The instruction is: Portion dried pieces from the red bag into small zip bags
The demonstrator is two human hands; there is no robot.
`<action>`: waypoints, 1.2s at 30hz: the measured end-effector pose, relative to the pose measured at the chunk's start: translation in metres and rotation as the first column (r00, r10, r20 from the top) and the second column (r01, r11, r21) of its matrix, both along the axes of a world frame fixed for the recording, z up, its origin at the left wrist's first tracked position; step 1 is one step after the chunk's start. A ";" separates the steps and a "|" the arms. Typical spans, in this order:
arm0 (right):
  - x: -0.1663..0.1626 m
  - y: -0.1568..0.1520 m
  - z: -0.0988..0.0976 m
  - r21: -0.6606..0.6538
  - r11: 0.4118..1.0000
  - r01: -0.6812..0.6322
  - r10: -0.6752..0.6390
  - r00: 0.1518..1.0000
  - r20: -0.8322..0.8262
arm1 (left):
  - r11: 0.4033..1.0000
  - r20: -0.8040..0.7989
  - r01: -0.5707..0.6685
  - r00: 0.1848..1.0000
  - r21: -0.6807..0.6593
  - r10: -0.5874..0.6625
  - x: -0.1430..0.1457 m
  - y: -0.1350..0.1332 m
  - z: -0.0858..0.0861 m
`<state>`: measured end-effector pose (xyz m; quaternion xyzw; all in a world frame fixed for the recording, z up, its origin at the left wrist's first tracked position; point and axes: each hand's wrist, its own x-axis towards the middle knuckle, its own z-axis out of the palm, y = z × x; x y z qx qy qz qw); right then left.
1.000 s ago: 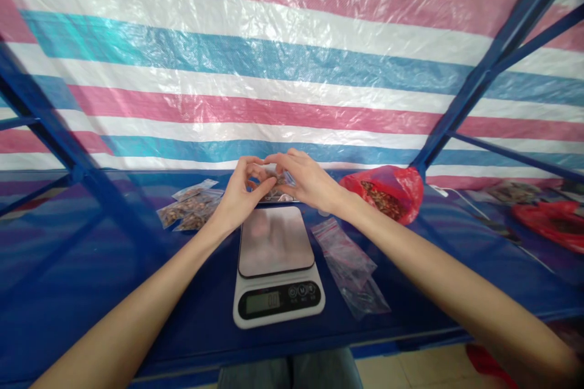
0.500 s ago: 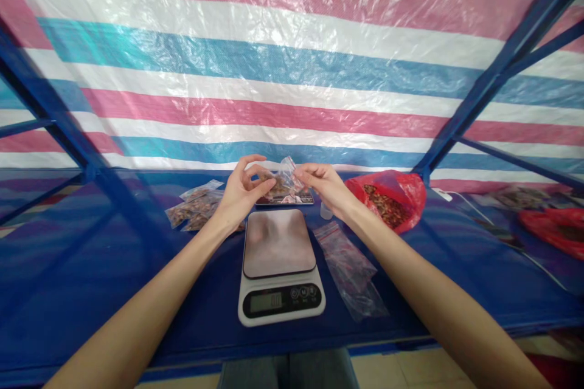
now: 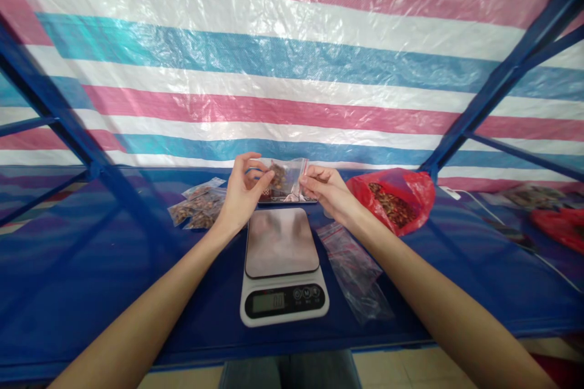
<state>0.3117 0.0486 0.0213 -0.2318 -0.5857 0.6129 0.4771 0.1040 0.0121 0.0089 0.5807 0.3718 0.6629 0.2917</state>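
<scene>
Between both hands, above the far edge of the scale, a small clear zip bag [image 3: 289, 175] with brown dried bits in it is stretched sideways. My left hand [image 3: 246, 188] pinches its filled end between thumb and finger. At the red-striped zip end, the fingertips of my right hand [image 3: 326, 189] are closed on the bag. Just below lies a white kitchen scale [image 3: 283, 273] with a bare steel plate, its display seeming to read 0.0. A flat dark object with a printed picture [image 3: 268, 197] lies behind the scale, partly covered by the bag and hands.
Several filled zip bags [image 3: 201, 205] lie left of my left hand. A red plastic bag [image 3: 395, 200] of brown dried pieces stands open at right. Empty zip bags [image 3: 353, 270] lie beside the scale. Blue frame bars [image 3: 483, 85] rise on both sides before a striped sheet [image 3: 283, 61].
The zip bag is now pulled out flatter and straighter, its zip end turned toward my right hand. Both hands keep hold of it. The view has shifted slightly.
</scene>
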 end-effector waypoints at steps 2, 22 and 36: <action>0.001 0.001 0.001 0.003 1.000 0.004 -0.004 1.000 -0.010 | 0.994 -0.118 -0.084 0.989 0.070 0.091 -0.001 -0.002 -0.001; 0.013 -0.011 0.013 0.069 0.997 0.031 -0.034 0.998 0.050 | 0.998 -0.398 0.021 0.917 0.051 0.001 0.003 -0.023 0.015; -0.005 -0.046 0.004 0.309 0.936 -0.170 0.098 0.967 0.236 | 0.983 -0.440 0.183 0.884 0.011 -0.159 0.012 -0.035 0.020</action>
